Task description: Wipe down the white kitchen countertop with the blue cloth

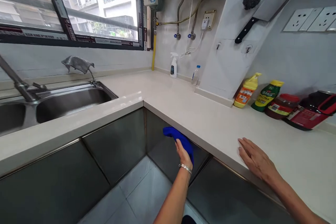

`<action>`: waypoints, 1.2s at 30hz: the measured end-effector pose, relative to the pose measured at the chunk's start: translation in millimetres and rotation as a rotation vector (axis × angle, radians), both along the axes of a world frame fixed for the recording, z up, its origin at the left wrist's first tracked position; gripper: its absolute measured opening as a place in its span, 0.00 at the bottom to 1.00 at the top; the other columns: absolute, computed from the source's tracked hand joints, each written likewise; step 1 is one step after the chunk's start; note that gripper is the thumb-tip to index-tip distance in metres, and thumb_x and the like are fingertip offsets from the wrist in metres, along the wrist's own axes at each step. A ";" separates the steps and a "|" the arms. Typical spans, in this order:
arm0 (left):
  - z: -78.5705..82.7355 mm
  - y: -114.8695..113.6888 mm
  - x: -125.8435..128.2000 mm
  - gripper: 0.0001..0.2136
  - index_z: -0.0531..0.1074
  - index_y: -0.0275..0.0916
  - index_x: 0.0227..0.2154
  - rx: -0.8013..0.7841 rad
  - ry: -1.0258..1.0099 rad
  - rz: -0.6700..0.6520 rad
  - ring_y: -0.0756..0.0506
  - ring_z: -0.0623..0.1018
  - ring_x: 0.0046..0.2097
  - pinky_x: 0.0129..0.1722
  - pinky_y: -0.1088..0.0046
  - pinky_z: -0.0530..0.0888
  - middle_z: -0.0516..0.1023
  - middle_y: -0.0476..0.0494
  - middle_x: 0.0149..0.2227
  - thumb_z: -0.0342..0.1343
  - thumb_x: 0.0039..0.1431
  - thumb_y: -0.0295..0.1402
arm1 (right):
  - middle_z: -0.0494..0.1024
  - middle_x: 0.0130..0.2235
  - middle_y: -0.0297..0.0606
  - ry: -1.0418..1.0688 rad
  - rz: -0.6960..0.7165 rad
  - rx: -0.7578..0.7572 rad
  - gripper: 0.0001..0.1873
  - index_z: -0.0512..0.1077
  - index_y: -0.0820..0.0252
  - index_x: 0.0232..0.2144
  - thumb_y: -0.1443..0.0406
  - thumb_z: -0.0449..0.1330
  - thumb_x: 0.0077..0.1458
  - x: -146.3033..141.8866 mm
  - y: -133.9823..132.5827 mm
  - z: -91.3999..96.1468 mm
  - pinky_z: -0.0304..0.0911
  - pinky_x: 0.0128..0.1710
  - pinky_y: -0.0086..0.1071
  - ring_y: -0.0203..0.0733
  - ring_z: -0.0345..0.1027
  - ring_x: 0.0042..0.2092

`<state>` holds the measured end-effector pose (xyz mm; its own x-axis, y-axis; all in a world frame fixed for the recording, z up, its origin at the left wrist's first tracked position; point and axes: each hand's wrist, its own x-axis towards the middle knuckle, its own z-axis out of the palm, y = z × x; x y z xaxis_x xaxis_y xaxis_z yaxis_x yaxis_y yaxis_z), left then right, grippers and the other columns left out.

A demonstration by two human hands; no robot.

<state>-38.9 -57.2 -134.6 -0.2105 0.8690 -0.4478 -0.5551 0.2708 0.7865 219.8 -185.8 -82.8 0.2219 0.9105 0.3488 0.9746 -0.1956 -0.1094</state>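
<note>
My left hand (183, 154), with a silver bracelet at the wrist, holds a blue cloth (181, 136) against the dark cabinet door (160, 143), just under the counter's edge. The cloth hides part of the fingers. To the right, my right hand (256, 157) lies flat on the white countertop (210, 115) near its front edge, fingers stretched out and holding nothing.
A steel sink (76, 101) with a faucet (26, 89) is at left. Along the wall stand a spray bottle (173, 65), a clear bottle (195, 76), a yellow bottle (246, 91), a green bottle (267, 96) and a red-lidded jar (282, 106). A cleaver (270, 3) hangs above.
</note>
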 end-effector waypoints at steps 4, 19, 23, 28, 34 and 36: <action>-5.5 19.2 27.3 0.31 0.54 0.43 0.68 0.107 0.198 -0.016 0.46 0.46 0.73 0.73 0.65 0.44 0.47 0.44 0.74 0.46 0.66 0.48 | 0.70 0.63 0.51 0.044 -0.012 0.022 0.31 0.69 0.64 0.58 0.50 0.43 0.66 -11.4 -3.6 17.2 0.61 0.65 0.52 0.54 0.63 0.64; -13.9 103.9 -10.7 0.27 0.57 0.42 0.66 0.126 0.449 0.131 0.43 0.56 0.71 0.70 0.61 0.57 0.56 0.39 0.71 0.48 0.65 0.38 | 0.65 0.65 0.54 0.095 0.037 -0.053 0.34 0.67 0.70 0.60 0.51 0.43 0.65 3.7 -11.8 13.8 0.54 0.69 0.57 0.59 0.58 0.67; -10.9 137.5 -32.7 0.24 0.62 0.41 0.63 0.110 0.515 0.187 0.42 0.60 0.69 0.69 0.62 0.60 0.61 0.36 0.68 0.51 0.64 0.34 | 0.65 0.66 0.51 0.111 0.012 -0.066 0.36 0.66 0.69 0.61 0.49 0.42 0.65 6.5 -14.0 11.7 0.50 0.71 0.54 0.56 0.57 0.67; -12.8 174.3 -56.9 0.22 0.66 0.40 0.59 0.101 0.604 0.238 0.41 0.65 0.66 0.66 0.64 0.63 0.68 0.34 0.62 0.54 0.62 0.31 | 0.65 0.66 0.48 0.118 -0.018 -0.083 0.37 0.67 0.68 0.60 0.47 0.41 0.64 3.4 -14.6 16.2 0.50 0.71 0.54 0.56 0.56 0.68; -12.8 212.4 -79.1 0.22 0.67 0.40 0.59 0.084 0.706 0.275 0.41 0.69 0.61 0.64 0.62 0.66 0.73 0.35 0.56 0.54 0.62 0.27 | 0.65 0.66 0.46 0.126 -0.041 -0.092 0.35 0.67 0.63 0.61 0.47 0.42 0.63 -4.0 -14.4 22.9 0.53 0.70 0.57 0.57 0.57 0.67; -12.2 222.9 -86.3 0.22 0.67 0.40 0.59 0.088 0.739 0.283 0.41 0.70 0.61 0.63 0.62 0.66 0.73 0.35 0.56 0.54 0.62 0.27 | 0.64 0.67 0.44 0.139 -0.044 -0.085 0.34 0.65 0.59 0.62 0.48 0.43 0.64 -6.8 -15.4 24.9 0.53 0.69 0.57 0.57 0.56 0.68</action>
